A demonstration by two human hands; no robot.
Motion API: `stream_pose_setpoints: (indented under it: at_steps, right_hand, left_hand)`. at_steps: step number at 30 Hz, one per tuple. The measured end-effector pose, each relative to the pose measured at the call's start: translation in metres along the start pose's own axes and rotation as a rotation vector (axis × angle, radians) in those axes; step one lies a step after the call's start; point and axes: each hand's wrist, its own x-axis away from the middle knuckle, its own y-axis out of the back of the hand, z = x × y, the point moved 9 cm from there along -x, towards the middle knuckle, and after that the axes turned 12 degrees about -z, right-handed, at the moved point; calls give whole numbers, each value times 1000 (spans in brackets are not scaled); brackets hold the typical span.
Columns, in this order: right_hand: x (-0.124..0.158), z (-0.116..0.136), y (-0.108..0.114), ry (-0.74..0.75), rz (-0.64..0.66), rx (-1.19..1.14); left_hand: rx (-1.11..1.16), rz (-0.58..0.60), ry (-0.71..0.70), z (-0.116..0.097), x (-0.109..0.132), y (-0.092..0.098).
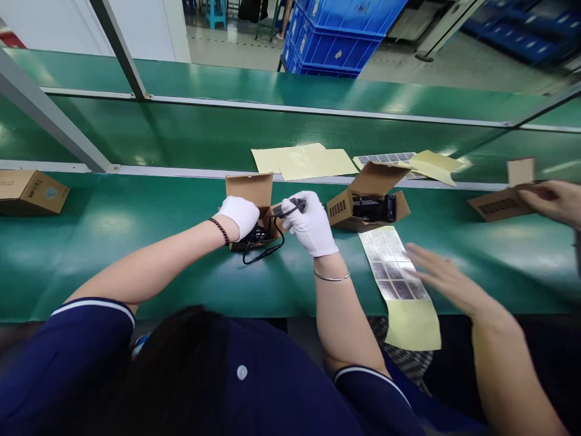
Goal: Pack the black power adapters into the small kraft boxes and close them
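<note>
An open cardboard box stands on the green bench in front of me, its lid flap raised. Black cable and dark parts show inside it. My left hand, in a white glove, reaches over the box's left side; its fingertips are hidden. My right hand, also gloved, is closed on a small black corded piece above the box's right side. From there a black cord loops down past the box's front. I cannot make out exactly what the corded piece is.
Right of me stands another open box with a black item inside. A label sheet overhangs the front edge. A co-worker's hands are at the right, one on a box. A closed carton sits left; yellow sheets lie behind.
</note>
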Motion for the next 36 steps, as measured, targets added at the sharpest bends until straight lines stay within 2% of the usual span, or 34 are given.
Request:
stream_pose_setpoints:
  at_steps: [6, 10, 13, 20, 24, 29, 31, 34, 36]
  right_hand:
    - [-4, -2, -22, -40, 74, -196]
    - [-5, -20, -30, -124, 48, -153]
    - [-1, -21, -33, -142, 25, -134]
    - [6, -4, -47, -74, 69, 27]
    - [8, -1, -53, -31, 80, 106]
    - [9, 3, -57, 52, 93, 295]
    - [10, 9, -59, 114, 118, 421]
    - [15, 26, -69, 298, 206, 666]
    - [24, 37, -85, 448, 318, 850]
  left_hand:
    - [-21, -130, 46, -5, 5, 2]
    - [-46, -159, 53, 7, 10, 2]
    - [-63, -162, 45, 20, 16, 1]
    - [-58, -148, 81, 45, 28, -6]
    - [31, -109, 95, 45, 29, -4]
    - [-57, -113, 94, 50, 44, 7]
    - [-51, -208, 124, 64, 59, 21]
    - [73, -500, 212, 103, 96, 55]
    - [196, -685, 300, 135, 126, 72]
